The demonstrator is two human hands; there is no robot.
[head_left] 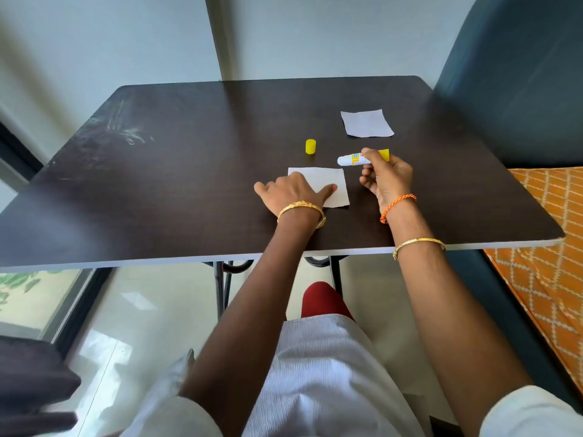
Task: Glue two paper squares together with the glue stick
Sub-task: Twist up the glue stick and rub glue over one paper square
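Presently, both forearms reach over the near edge of the dark table point(176, 190), which stands against a pale wall with a dark chair to its right. Left hand point(291, 192): released, fingers flat, pressing the near paper square point(328, 181). Right hand point(386, 178): raised just right of that square, grasping the uncapped glue stick point(353, 158), held level, tip pointing left. Second paper square point(367, 123) lies flat farther back. Yellow cap point(310, 146) stands upright, apart from both squares.
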